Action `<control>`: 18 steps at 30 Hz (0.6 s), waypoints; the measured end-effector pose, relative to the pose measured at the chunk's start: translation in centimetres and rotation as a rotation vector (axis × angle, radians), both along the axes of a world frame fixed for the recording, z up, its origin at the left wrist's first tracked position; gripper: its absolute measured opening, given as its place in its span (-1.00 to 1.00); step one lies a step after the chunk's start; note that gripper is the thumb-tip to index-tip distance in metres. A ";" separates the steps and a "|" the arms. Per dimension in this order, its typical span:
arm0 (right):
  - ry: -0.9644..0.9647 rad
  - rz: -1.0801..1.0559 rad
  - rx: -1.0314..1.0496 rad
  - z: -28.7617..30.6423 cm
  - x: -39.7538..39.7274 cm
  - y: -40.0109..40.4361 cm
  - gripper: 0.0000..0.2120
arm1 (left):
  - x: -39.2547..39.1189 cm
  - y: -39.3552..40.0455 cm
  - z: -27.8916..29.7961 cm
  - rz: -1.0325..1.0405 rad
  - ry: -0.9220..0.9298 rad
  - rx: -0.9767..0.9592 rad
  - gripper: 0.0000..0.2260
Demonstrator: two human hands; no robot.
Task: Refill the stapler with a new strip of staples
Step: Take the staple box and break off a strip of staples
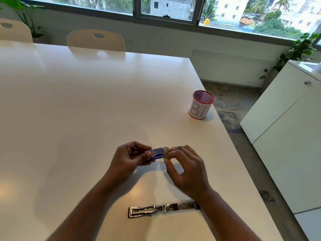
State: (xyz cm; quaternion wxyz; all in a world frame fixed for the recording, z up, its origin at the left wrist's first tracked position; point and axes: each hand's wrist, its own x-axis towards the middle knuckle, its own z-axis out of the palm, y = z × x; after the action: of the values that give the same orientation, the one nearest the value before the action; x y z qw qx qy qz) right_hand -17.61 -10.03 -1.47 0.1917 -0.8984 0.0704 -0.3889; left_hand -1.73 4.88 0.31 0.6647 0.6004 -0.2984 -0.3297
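Observation:
A small blue staple box (157, 154) is held above the white table (78, 110). My left hand (128, 158) grips its left end between thumb and fingers. The fingertips of my right hand (185, 171) pinch the folded flap at the box's right end. No staple strip shows outside the box. The metal stapler (161, 209) lies unfolded flat near the table's front edge, below both hands. Its right end is partly hidden under my right wrist.
A red mesh pen cup (201, 105) with a white paper label stands near the table's right edge. Two cream chairs (96, 40) sit at the far side. A white cabinet (286, 127) stands on the floor to the right.

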 end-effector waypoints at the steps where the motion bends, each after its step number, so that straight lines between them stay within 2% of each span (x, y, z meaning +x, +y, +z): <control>1: 0.009 0.013 -0.034 0.1 0.0 0.1 -0.92 | 0.0 0.0 0.0 0.000 -0.001 -0.003 -0.75; 4: 0.028 0.029 -0.094 0.1 0.2 0.6 -0.94 | 0.0 -0.1 0.0 -0.003 -0.009 -0.006 -0.76; 8: 0.000 0.003 -0.033 0.1 0.2 0.5 -0.92 | 0.1 -0.1 0.0 0.009 0.014 -0.008 -0.75; 14: -0.167 -0.030 0.325 0.1 0.2 0.6 -0.98 | 0.2 -0.2 0.1 0.025 0.082 -0.017 -0.80; 18: -0.174 -0.034 0.484 0.2 0.2 0.5 -0.92 | 0.3 0.0 0.0 0.020 0.087 -0.016 -0.82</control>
State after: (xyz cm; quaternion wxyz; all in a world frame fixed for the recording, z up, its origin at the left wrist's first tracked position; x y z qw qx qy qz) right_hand -17.44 -9.49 -1.23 0.4000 -0.7882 0.1597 -0.4396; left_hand -1.44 4.84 0.30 0.6850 0.5833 -0.2658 -0.3463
